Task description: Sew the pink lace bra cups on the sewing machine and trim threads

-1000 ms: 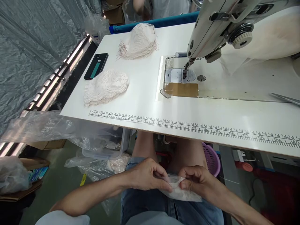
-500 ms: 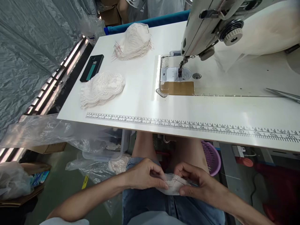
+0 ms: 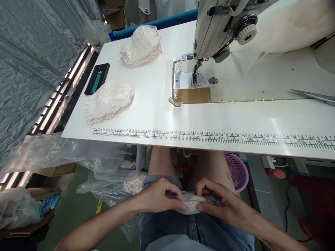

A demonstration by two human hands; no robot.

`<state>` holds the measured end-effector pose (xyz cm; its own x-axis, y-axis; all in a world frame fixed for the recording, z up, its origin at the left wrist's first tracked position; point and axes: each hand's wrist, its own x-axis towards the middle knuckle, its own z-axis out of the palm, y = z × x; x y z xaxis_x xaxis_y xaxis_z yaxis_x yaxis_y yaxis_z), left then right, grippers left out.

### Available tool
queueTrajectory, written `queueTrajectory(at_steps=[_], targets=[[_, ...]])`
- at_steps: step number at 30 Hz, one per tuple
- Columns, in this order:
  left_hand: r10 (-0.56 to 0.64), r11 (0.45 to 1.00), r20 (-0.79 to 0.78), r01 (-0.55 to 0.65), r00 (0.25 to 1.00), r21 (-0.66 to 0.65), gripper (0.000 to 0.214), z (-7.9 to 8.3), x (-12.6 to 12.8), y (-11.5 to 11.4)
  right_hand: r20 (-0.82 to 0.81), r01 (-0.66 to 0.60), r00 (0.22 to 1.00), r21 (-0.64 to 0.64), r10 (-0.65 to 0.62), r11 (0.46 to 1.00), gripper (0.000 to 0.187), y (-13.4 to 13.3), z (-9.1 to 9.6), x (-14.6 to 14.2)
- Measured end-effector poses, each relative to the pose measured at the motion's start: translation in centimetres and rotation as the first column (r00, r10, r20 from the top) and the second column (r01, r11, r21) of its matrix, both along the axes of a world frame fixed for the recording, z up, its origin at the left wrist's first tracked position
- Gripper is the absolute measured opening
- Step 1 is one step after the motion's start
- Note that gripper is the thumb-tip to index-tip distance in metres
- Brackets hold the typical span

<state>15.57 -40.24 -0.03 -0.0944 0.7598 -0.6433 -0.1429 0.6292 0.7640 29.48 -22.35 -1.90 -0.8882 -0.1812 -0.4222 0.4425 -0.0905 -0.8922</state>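
Note:
Over my lap, below the table edge, my left hand [image 3: 159, 197] and my right hand [image 3: 218, 202] both pinch a small white lace piece [image 3: 192, 204] between them, fingers curled onto it. Most of the piece is hidden by my fingers. Up on the white table [image 3: 162, 115] lie a stack of white lace pieces [image 3: 108, 101] at the front left and a second stack [image 3: 141, 47] at the back. The sewing machine [image 3: 230, 24] stands at the right, its needle [image 3: 194, 75] over the metal plate.
A black phone [image 3: 97, 78] lies by the table's left edge. Scissors [image 3: 314, 96] rest at the far right. A ruler scale [image 3: 209, 137] runs along the front edge. Beneath the table are a clear plastic bin [image 3: 120, 167], plastic bags and a purple basket [image 3: 237, 172].
The lace piece has been gathered smaller between my fingers, and both hands have drawn closer together. The view has shifted slightly, so the table appears moved to the left.

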Motion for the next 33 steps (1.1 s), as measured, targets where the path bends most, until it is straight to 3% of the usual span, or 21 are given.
queueTrajectory(at_steps=[7,12,15,21,33], targets=[[-0.059,0.996,0.015,0.057,0.998,0.069,0.024,0.2,0.0,0.0,-0.006,0.005,1.000,0.033,-0.005,0.999,0.022,0.0,0.4,0.2],[-0.098,0.989,-0.052,0.103,0.994,0.107,0.020,0.3,0.1,0.2,-0.008,-0.069,0.998,0.039,0.069,0.997,0.035,-0.2,0.4,0.2],[-0.094,0.990,-0.110,0.105,0.989,0.098,0.017,0.5,0.4,0.4,0.026,-0.117,0.993,0.081,0.115,0.990,0.030,-0.7,0.4,0.0],[-0.069,0.992,-0.186,0.087,0.980,0.092,0.016,0.9,0.8,0.5,0.037,-0.056,0.998,0.087,0.053,0.995,0.028,-1.5,0.3,-0.1],[-0.064,0.995,-0.070,0.069,0.995,0.072,0.018,0.8,0.2,0.5,0.064,-0.015,0.998,-0.001,0.015,1.000,0.034,-1.5,0.9,-0.2]])
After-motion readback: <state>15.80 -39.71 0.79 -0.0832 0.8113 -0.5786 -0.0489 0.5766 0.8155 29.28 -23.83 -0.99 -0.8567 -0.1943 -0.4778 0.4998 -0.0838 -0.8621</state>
